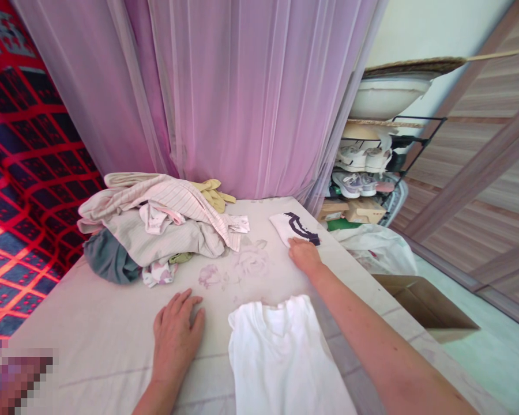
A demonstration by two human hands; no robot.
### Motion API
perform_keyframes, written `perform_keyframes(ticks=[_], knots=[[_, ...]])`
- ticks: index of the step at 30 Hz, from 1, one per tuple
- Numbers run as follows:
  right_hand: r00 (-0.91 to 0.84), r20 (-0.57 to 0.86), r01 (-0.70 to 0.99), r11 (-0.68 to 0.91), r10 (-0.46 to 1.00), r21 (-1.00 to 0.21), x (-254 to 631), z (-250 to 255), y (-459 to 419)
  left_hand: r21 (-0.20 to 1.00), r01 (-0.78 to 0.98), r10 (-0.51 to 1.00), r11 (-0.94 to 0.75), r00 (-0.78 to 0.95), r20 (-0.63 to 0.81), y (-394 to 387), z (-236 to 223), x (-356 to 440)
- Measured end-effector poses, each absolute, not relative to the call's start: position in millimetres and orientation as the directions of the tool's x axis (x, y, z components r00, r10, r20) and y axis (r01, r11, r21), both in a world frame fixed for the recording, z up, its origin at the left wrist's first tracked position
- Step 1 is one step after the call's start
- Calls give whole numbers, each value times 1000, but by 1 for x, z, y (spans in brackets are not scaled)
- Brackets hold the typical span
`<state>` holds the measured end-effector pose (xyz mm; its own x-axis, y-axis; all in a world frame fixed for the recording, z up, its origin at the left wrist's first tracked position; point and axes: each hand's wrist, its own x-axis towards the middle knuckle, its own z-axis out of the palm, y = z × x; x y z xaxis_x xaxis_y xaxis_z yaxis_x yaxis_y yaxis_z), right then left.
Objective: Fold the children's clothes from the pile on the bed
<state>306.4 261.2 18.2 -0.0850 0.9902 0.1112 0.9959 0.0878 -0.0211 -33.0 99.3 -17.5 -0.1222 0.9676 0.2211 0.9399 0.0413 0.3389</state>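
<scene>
My left hand lies flat on the patterned bedsheet, fingers spread, holding nothing. My right hand reaches forward to a small folded white shirt with dark trim. Its fingers are closed at the near edge of that shirt; the fingertips are partly hidden. Between my arms a white sleeveless top is spread out with its neckline facing away from me, its lower end cut off by the frame. A loose heap of clothes, striped, grey and floral, sits beyond my left hand.
Purple curtains hang behind the bed. To the right stand a shoe rack with shoes and a basin, a white plastic bag and an open cardboard box. A red and black checked cloth hangs at the left.
</scene>
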Motion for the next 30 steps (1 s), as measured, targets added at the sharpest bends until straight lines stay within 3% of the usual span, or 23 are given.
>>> perform_keyframes(ticks=[9, 16, 21, 23, 25, 28, 30], knots=[[-191, 117, 980, 195, 975, -26, 335, 27, 243, 339, 940, 968, 45, -124, 216, 99, -18, -32], [-287, 334, 924, 351, 898, -151, 374, 2, 179, 326, 945, 966, 32, -112, 231, 98, -16, -32], [-367, 369, 884, 444, 854, -147, 381, -2, 140, 365, 914, 966, -174, 86, 246, 129, 18, 7], [-260, 374, 927, 338, 890, -161, 383, 4, 130, 421, 879, 968, -225, 152, 200, 157, 37, 36], [-21, 326, 973, 93, 945, -209, 384, 14, 124, 527, 835, 987, -161, 141, 78, 189, 52, 67], [286, 49, 940, -270, 957, -209, 381, 29, 127, 562, 826, 984, -39, 129, -122, 233, 62, 108], [330, -126, 919, -349, 936, -185, 378, 37, 136, 556, 831, 970, -2, 137, -201, 254, 59, 128]])
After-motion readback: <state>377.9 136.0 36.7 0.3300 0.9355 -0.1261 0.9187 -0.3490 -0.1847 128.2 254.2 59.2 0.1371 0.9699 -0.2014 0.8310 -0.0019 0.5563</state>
